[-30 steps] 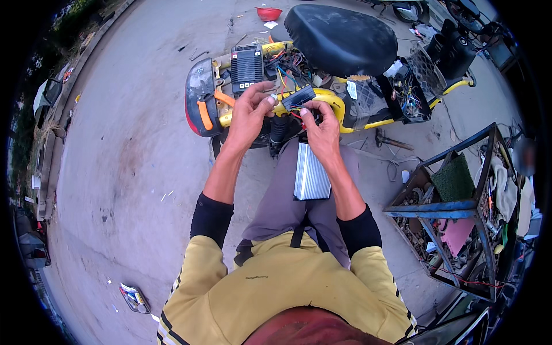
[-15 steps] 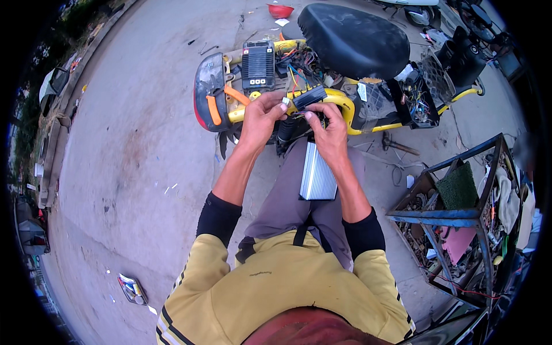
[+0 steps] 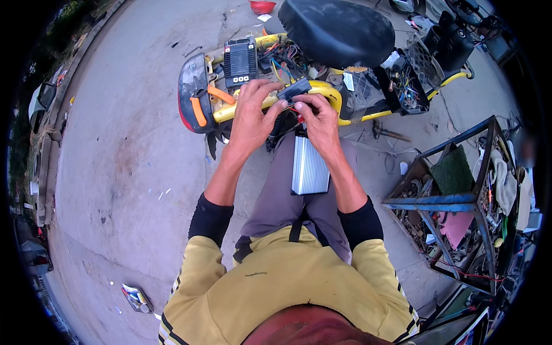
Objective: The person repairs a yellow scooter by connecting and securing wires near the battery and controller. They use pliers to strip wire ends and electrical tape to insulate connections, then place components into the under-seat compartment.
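Beside a partly stripped scooter point(image 3: 328, 91) with a yellow frame, I look down through the head camera at two bare hands, brought close together. The left hand point(image 3: 251, 118) has its fingers bent and thumb reaching inward; the right hand point(image 3: 320, 123) is curled, thumb and forefinger nearly meeting. Both sets of fingertips are at some thin wires point(image 3: 291, 106), just below a tilted black block point(image 3: 295, 89); I cannot tell what either hand is gripping, as the details are too small. Nearer me, a ribbed silver box point(image 3: 311, 167) lies across the person's grey-trousered thighs. Beyond the hands, a finned black box point(image 3: 240, 63) sits on the scooter, left of tangled cables point(image 3: 280, 57) and a large black seat point(image 3: 339, 34). On the ground to the right lies a hammer point(image 3: 393, 132), near a cluttered metal rack point(image 3: 431, 202).
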A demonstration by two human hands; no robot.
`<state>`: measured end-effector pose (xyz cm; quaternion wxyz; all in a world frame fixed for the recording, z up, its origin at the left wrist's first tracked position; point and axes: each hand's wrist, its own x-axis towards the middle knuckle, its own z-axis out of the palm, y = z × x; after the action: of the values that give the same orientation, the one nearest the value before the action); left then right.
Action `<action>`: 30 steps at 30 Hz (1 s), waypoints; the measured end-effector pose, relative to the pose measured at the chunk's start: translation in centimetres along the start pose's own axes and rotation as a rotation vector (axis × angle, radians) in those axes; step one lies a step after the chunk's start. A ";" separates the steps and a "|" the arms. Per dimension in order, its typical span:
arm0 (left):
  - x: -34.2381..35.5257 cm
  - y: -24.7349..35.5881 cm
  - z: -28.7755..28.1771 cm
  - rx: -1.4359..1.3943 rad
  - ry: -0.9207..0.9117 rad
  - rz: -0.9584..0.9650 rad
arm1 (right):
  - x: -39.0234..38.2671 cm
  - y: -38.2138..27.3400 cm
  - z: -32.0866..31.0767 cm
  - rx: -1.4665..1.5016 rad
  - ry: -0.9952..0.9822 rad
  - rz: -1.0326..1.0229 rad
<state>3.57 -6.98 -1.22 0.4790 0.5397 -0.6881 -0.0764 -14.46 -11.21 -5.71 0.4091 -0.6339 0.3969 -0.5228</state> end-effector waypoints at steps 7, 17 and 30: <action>0.5 -1.2 0.7 -0.213 -0.213 -0.270 | -0.6 0.0 -0.5 -0.001 -0.091 -0.035; -1.4 -2.3 1.5 -0.340 -0.173 -0.359 | -1.0 -0.1 -1.9 -0.184 -0.181 -0.113; -1.3 -2.8 1.6 -0.583 -0.244 -0.487 | -1.2 -0.3 -2.9 -0.189 -0.288 -0.189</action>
<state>4.23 -7.66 -4.54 0.4948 0.5155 -0.5411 -0.4434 -17.42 -10.30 -5.45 0.3496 -0.7720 0.3205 -0.4232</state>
